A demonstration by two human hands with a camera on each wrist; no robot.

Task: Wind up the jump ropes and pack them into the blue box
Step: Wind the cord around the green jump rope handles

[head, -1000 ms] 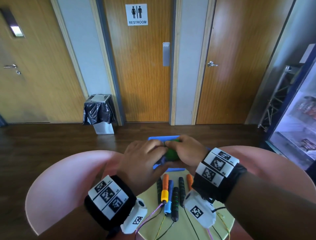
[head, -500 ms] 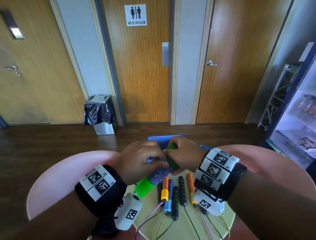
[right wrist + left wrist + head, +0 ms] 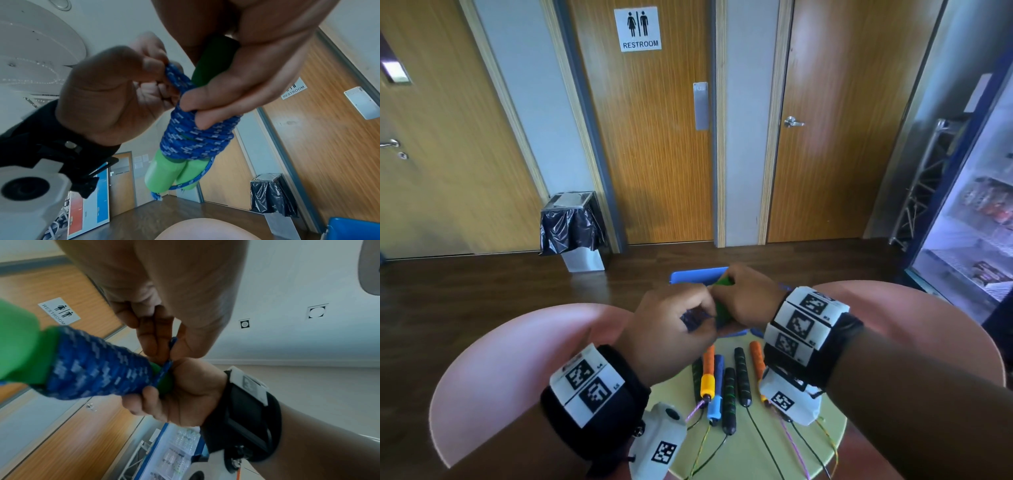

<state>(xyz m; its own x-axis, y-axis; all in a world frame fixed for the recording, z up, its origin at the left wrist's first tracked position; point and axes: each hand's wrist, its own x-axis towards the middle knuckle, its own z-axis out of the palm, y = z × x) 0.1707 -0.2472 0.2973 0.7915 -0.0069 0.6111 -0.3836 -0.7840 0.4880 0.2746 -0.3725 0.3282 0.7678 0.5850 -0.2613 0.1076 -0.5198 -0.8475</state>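
Both hands meet above the blue box (image 3: 697, 275). My right hand (image 3: 744, 298) grips two green handles (image 3: 170, 172) held side by side, with blue-and-white rope (image 3: 195, 134) wound tightly around them. My left hand (image 3: 671, 322) pinches a short loop of that rope (image 3: 174, 76) just beside the right fingers (image 3: 152, 395). In the left wrist view the wound bundle (image 3: 98, 366) points toward the camera. Several other jump ropes lie on the table near me: orange handles (image 3: 709, 370), a blue handle (image 3: 717, 387) and black-green handles (image 3: 729, 394), their cords trailing off the near edge.
The small round yellow-green table (image 3: 756, 452) stands between two pink chairs (image 3: 517, 359) (image 3: 928, 325). Beyond it are a dark wooden floor, a lined bin (image 3: 573, 229), wooden doors and a glass-fronted fridge (image 3: 969, 222) at the right.
Half a second ago the wound green bundle stuck out below my left hand; now that hand covers it. My left hand has come up against the right and pinches the rope.
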